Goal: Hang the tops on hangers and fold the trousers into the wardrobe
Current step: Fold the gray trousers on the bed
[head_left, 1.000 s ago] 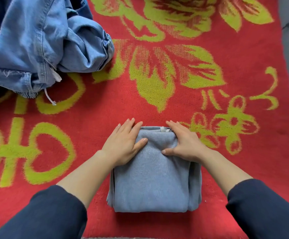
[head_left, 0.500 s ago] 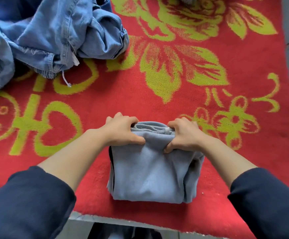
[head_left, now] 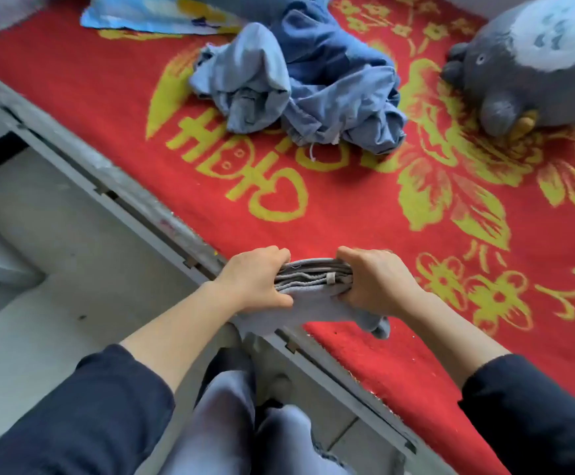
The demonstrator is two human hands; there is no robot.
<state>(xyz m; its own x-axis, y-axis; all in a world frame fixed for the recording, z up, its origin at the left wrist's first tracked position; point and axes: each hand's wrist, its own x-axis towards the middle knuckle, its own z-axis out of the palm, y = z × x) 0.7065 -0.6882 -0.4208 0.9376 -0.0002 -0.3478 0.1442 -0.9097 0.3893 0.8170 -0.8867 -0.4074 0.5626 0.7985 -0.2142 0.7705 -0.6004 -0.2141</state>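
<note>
Both hands, left [head_left: 255, 281] and right [head_left: 375, 282], grip the folded grey cotton trousers [head_left: 313, 289] at the red flowered blanket's [head_left: 365, 214] near edge.

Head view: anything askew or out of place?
The folded grey trousers, gripped by the left hand and right hand, have a loose corner sagging out at their lower right, so the fold is uneven. The blue denim heap lies crumpled, unfolded, on the red blanket.

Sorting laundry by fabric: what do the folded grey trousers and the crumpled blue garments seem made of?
The folded grey trousers: soft matte knit, likely cotton jersey; stacked edges look thick, fuzzy. The crumpled blue garments: thin weave, perhaps light denim; sharp creases, stitched hems.
</note>
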